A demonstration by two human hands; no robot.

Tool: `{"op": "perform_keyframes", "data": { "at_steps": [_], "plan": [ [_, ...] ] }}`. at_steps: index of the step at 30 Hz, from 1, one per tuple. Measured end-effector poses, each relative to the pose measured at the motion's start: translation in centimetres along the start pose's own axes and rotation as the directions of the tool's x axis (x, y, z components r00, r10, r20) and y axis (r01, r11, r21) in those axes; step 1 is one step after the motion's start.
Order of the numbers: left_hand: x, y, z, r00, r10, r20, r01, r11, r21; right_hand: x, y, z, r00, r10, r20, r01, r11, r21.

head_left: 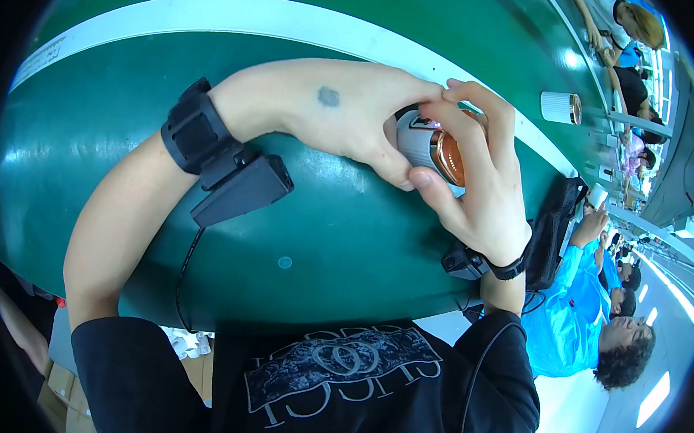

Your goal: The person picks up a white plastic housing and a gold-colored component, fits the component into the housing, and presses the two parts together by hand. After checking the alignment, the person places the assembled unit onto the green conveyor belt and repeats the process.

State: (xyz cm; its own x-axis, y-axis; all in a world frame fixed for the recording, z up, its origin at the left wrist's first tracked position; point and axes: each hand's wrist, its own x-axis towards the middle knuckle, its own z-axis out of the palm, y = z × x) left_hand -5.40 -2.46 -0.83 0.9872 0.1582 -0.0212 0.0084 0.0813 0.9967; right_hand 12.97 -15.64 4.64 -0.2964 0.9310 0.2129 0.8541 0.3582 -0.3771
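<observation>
A white ribbed jar (414, 145) with a shiny copper-coloured end (449, 158) lies tilted between my two hands, above the green work surface (342, 271). My left hand (350, 112) is closed round the white ribbed side, thumb toward me. On the copper-coloured end, my right hand (480, 164) has its thumb below and its fingers over the top. The fingertips of both hands nearly meet, and they hide much of the jar. A small round clear disc (285, 262) lies on the green surface nearer to me.
Past a curved white strip (276, 20), a similar white ribbed jar (561, 107) with a gold-coloured band rests on the green surface. A black bag (558, 234) sits beside my right wrist. A person in blue (572, 307) is at my right; others sit farther along.
</observation>
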Motion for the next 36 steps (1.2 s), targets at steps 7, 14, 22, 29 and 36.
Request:
{"op": "perform_keyframes", "data": {
  "at_steps": [7,14,22,29,36],
  "plan": [
    [-0.8,0.2,-0.2,1.0,-0.031,-0.007,0.029,0.986,-0.163,1.9,-1.4,0.3,0.985,0.047,0.167,-0.036,0.997,-0.065],
    [-0.3,1.5,1.3,0.984,-0.077,-0.159,0.068,0.996,-0.06,2.4,-0.4,-0.8,0.996,0.031,0.086,-0.033,0.999,0.02],
    [-2.5,-2.3,-8.8,0.336,0.507,-0.793,0.076,0.825,0.56,6.4,11.8,1.6,0.95,0.212,-0.228,-0.241,0.965,-0.106],
    [-18.1,-0.5,-25.7,-0.389,0.791,-0.472,0.81,0.538,0.233,8.1,9.8,0.4,0.902,0.183,-0.392,-0.335,0.868,-0.367],
    [-24.5,-1.6,-31.3,-0.466,0.627,-0.625,0.733,0.668,0.124,7.7,0.9,-1.4,0.92,0.035,-0.391,-0.087,0.99,-0.115]
  ]
}}
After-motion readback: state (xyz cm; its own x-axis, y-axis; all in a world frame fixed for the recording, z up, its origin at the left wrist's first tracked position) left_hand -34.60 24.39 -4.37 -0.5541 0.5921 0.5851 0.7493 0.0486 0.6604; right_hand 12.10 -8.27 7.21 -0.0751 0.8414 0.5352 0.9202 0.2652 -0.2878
